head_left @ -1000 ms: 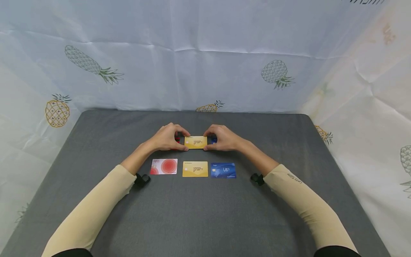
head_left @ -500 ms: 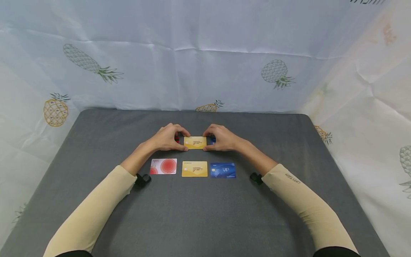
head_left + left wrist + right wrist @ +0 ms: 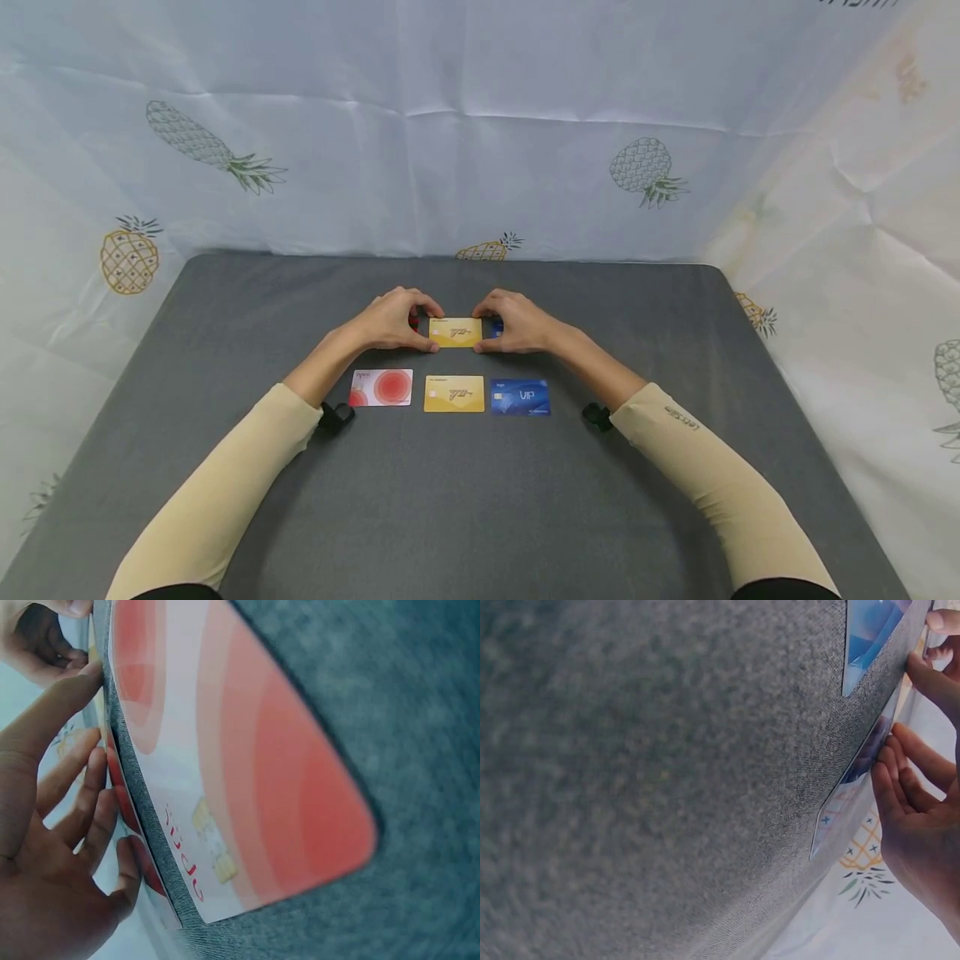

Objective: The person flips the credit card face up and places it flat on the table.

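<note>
In the head view, a yellow bank card (image 3: 455,332) lies in the back row between both hands. My left hand (image 3: 393,319) holds its left corners between thumb and forefinger. At the opposite end, the right hand (image 3: 521,322) pinches the right corners the same way. Beneath the left hand a red card (image 3: 414,322) is mostly hidden; a blue card (image 3: 497,327) peeks out under the right. Nearer to me sit a white card with red circles (image 3: 381,388), a second yellow card (image 3: 454,394) and a blue VIP card (image 3: 520,398).
A grey cloth-covered table (image 3: 465,508) stretches out around the cards. Behind and beside it hangs a white sheet (image 3: 420,183) printed with pineapples. Dark wrist straps (image 3: 335,418) sit on both forearms, close to the front row.
</note>
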{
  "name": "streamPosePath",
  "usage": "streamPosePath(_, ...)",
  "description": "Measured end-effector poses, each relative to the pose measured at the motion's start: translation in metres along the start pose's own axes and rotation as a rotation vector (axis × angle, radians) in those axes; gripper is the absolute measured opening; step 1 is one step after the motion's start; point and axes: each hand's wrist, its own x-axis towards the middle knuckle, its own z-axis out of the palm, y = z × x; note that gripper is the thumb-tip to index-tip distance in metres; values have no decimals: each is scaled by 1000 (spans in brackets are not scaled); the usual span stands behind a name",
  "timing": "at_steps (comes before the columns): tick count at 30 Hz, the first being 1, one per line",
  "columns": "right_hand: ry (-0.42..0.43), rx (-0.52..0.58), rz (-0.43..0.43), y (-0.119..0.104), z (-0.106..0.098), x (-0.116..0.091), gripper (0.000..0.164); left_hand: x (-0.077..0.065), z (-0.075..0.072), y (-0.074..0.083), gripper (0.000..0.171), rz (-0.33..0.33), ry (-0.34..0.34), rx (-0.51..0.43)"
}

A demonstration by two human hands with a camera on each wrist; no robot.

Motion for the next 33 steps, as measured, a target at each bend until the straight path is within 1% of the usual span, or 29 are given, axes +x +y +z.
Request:
streamPosePath(4,3,-4,-8,0,1,1,57,-2,1,-1,51,-9,7,11)
streamPosePath(8,3,-1,-1,0,2,2,59,-7,2,-1,55,-20,20,14)
streamPosePath(12,10,12,12,1,3,4,61,-14,-2,-2,60,0,50,-52)
streamPosePath(16,19,37,10,1,2,4,60,-28,-12,-9,59,8,88,-107)
streamPosePath(21,7,68,53,-3,-1,4,62,-50,-23,-21,54,-35,124,-86)
streamPosePath(25,-15,50,65,-12,-3,10,68,-65,-27,-32,55,-73,146,-77)
streamPosePath(27,-14,37,55,-18,-2,16,70,-71,-28,-37,56,-94,151,-75)
streamPosePath(29,-1,35,37,-24,0,22,69,-75,-29,-40,57,-100,154,-74)
streamPosePath(33,19,51,2,-35,6,33,66,-80,-32,-50,59,-88,155,-78)
